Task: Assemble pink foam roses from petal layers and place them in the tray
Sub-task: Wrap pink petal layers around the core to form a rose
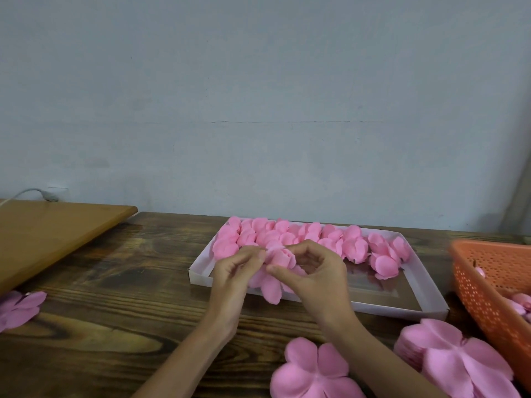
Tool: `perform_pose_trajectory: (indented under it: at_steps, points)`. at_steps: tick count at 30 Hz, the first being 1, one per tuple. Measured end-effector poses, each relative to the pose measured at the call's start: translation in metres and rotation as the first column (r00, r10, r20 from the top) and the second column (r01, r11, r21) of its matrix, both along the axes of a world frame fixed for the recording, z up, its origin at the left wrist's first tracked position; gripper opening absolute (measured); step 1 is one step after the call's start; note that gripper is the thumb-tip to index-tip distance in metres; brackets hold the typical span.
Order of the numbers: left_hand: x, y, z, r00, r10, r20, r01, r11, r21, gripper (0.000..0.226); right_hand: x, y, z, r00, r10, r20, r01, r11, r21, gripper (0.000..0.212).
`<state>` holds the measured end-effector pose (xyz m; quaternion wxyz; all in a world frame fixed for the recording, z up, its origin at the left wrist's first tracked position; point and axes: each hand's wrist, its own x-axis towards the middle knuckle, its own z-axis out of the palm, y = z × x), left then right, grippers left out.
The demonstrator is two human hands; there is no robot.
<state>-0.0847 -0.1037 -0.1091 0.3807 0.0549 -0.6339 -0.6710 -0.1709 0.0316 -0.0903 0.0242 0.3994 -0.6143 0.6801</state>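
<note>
Blue-grey wall (pixel 258 81) is filling the top of my feed, and below it a dark wooden desk (pixel 115 282) is carrying everything I am working with. Starting at the fingers (pixel 253 255): those of the left hand (pixel 232 271) are curling in and pinching the upper edge of the rose bud (pixel 280 258). The right hand (pixel 316 271) is closing thumb and forefinger on the bud's other side, the thumb pressing in low and the forefinger arching over the top. Neither hand is slack; both are clamped on the foam. A flat petal layer (pixel 270 288) is hanging under the bud, its lobes drooping over the near wall of the tray (pixel 402 308), so I am judging that the step in hand is drawing this layer up around the bud. To do it well I am aiming for light pressure, since foam probably creases easily, a centred bud so the lobes rise evenly, and one hand pinning the core while the other is cupping the petals. Both wrists are hovering just above the tray's near edge, palms facing each other, forearms converging from the bottom of the frame. Beyond them, finished roses (pixel 287 234) are crowding the tray's far side. Loose petal layers (pixel 313 369) are lying near the forearms, and an orange basket (pixel 488 282) is standing at the right.
</note>
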Motion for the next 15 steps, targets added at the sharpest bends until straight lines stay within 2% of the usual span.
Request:
perform_pose_trajectory:
  at_steps: [2,4,9,15]
  points:
    - [-0.0004,-0.0001,0.0006,1.0,0.022,-0.005,-0.022,0.998,-0.059,0.028,0.0,0.0007,0.0003,1.0,0.001,0.005,-0.001,1.0,-0.003,0.025]
    - [0.0001,0.0007,0.0018,0.999,0.039,-0.007,-0.039,0.996,-0.083,0.022,0.0003,0.0013,0.0008,1.0,0.015,0.018,-0.015,1.0,0.003,0.029]
    - [-0.0001,0.0026,0.0033,0.999,0.03,-0.035,-0.03,1.0,0.002,0.029,-0.0005,0.0026,0.0037,0.996,0.055,0.065,-0.054,0.998,-0.016,0.057]
    - [0.0003,0.0018,0.0031,1.0,0.01,-0.025,-0.01,1.0,0.004,0.034,-0.0003,0.003,0.0056,0.998,0.066,0.02,-0.066,0.998,0.01,0.055]
